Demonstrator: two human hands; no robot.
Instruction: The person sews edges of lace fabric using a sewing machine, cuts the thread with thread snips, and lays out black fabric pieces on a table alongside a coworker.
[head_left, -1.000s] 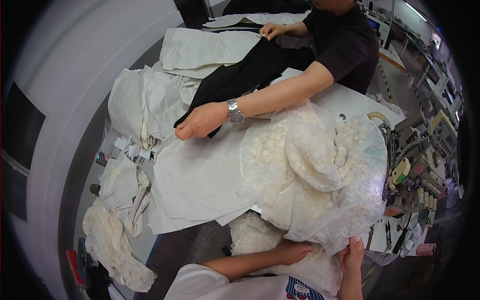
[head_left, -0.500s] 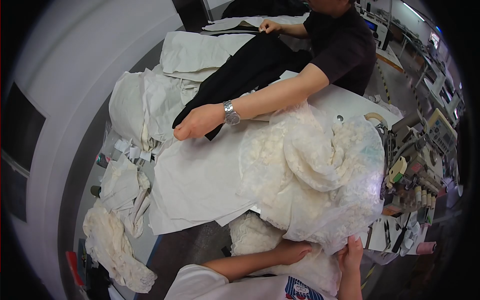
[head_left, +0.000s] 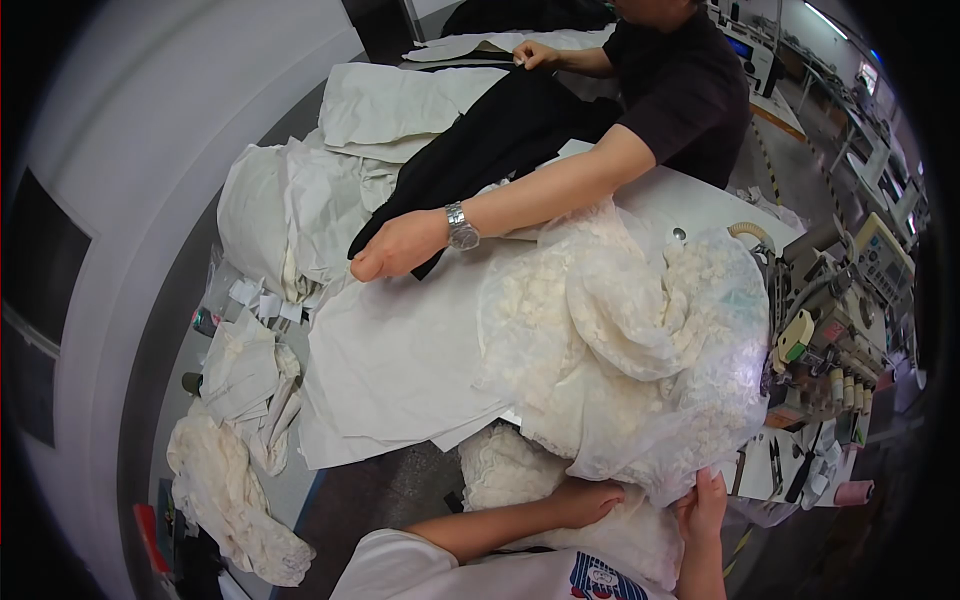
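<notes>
A cream lace fabric [head_left: 620,330] with a raised floral pattern lies bunched over the table's front edge and hangs down into my lap. Its lower right edge is pinched between the thumb and fingers of my right hand [head_left: 702,505]. Lower and to the left, my left hand [head_left: 590,503] is closed over the hanging lace, its fingers curled and their tips mostly hidden. More lace [head_left: 505,470] drapes beneath the table edge, left of my hands.
Across the table, a co-worker with a wristwatch stretches a black cloth [head_left: 480,140]. White paper sheets [head_left: 390,360] lie before me. Another lace bundle [head_left: 230,490] sits at left. A sewing machine [head_left: 815,310], tweezers [head_left: 775,465] and a pink thread spool [head_left: 853,493] are at right.
The co-worker's hands on the black cloth have shifted very slightly. My two hands and the lace look the same.
</notes>
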